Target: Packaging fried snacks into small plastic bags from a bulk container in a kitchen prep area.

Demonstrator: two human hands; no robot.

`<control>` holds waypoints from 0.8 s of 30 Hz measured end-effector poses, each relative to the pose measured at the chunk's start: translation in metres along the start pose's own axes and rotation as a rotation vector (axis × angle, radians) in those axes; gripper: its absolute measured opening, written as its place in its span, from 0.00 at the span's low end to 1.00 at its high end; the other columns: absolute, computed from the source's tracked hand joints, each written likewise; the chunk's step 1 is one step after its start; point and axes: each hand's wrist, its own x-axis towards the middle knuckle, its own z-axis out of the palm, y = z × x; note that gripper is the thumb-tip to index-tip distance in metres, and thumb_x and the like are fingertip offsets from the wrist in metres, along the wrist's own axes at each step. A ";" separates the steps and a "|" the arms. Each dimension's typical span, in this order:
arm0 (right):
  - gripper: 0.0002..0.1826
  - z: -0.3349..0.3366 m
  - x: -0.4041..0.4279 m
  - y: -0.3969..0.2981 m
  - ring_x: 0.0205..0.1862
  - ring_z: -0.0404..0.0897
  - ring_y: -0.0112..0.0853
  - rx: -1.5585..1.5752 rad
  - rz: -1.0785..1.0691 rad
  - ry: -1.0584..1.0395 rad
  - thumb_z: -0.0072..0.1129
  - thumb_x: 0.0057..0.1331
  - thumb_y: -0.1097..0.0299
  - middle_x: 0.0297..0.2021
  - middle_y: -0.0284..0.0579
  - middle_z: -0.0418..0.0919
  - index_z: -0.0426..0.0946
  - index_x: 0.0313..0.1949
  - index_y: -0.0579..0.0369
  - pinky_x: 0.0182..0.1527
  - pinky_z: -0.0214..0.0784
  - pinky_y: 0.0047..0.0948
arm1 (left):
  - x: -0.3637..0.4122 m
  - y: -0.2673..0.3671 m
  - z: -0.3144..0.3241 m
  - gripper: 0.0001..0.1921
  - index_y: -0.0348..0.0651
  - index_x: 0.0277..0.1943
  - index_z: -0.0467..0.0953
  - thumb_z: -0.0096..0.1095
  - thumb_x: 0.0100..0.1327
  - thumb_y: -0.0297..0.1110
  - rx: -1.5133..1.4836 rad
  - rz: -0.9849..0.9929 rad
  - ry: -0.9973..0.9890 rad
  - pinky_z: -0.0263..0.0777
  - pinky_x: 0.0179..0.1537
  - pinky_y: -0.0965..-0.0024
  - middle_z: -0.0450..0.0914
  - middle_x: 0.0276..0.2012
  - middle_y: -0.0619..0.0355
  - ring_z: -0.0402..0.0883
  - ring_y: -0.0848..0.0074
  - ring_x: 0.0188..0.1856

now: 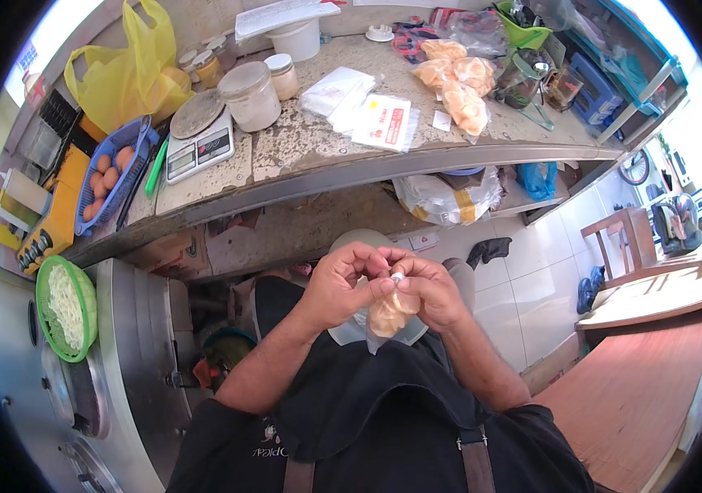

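Between my two hands hangs a clear plastic bag of pale orange crackers (391, 313), pinched at its gathered neck. My left hand (348, 280) grips the neck from the left, thumb pointing in at it. From the other side my right hand (434, 286) holds the same neck, thumb and forefinger meeting near a small whitish bit at the top. Under the bag, at my lap, is a translucent plastic tub (351, 333), partly covered by my hands and the bag. Several filled cracker bags (465, 105) lie on the worn counter (277, 154) ahead.
On the counter stand a digital kitchen scale (200, 148), a lidded jar (250, 97), a stack of plastic bags (381, 122) and a blue basket of eggs (107, 179). A green colander of noodles (67, 308) sits left. A wooden table (634, 394) and chair (628, 246) stand right.
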 end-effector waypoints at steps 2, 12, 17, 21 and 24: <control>0.05 -0.003 -0.001 -0.002 0.61 0.70 0.33 0.002 0.010 -0.041 0.60 0.66 0.71 0.63 0.49 0.67 0.79 0.38 0.59 0.62 0.63 0.35 | -0.002 0.002 0.003 0.10 0.39 0.44 0.74 0.68 0.62 0.22 -0.067 0.051 -0.013 0.71 0.48 0.77 0.78 0.39 0.62 0.76 0.84 0.44; 0.07 0.002 0.001 0.006 0.62 0.69 0.33 0.019 -0.068 0.021 0.60 0.68 0.68 0.65 0.50 0.65 0.81 0.42 0.57 0.64 0.61 0.36 | -0.002 0.022 0.012 0.07 0.40 0.37 0.78 0.71 0.59 0.25 0.752 0.505 0.137 0.73 0.42 0.69 0.80 0.33 0.58 0.79 0.71 0.37; 0.08 0.012 -0.003 0.005 0.62 0.68 0.33 -0.206 -0.183 0.109 0.61 0.68 0.69 0.63 0.50 0.67 0.81 0.43 0.57 0.64 0.61 0.36 | -0.005 0.026 0.013 0.07 0.40 0.34 0.82 0.74 0.54 0.27 0.953 0.551 0.242 0.72 0.39 0.67 0.80 0.32 0.55 0.78 0.65 0.35; 0.08 0.019 -0.006 -0.002 0.62 0.68 0.35 -0.408 -0.255 0.153 0.62 0.68 0.69 0.61 0.51 0.68 0.81 0.44 0.58 0.63 0.61 0.37 | -0.008 0.029 0.015 0.06 0.40 0.34 0.82 0.73 0.54 0.26 0.963 0.531 0.245 0.72 0.38 0.68 0.80 0.32 0.56 0.78 0.66 0.35; 0.08 0.015 -0.006 0.003 0.59 0.71 0.32 -0.525 -0.323 0.180 0.64 0.66 0.70 0.57 0.49 0.72 0.82 0.42 0.59 0.59 0.65 0.32 | -0.010 0.032 0.015 0.07 0.41 0.35 0.83 0.74 0.52 0.25 0.923 0.483 0.253 0.72 0.38 0.68 0.80 0.31 0.56 0.78 0.67 0.35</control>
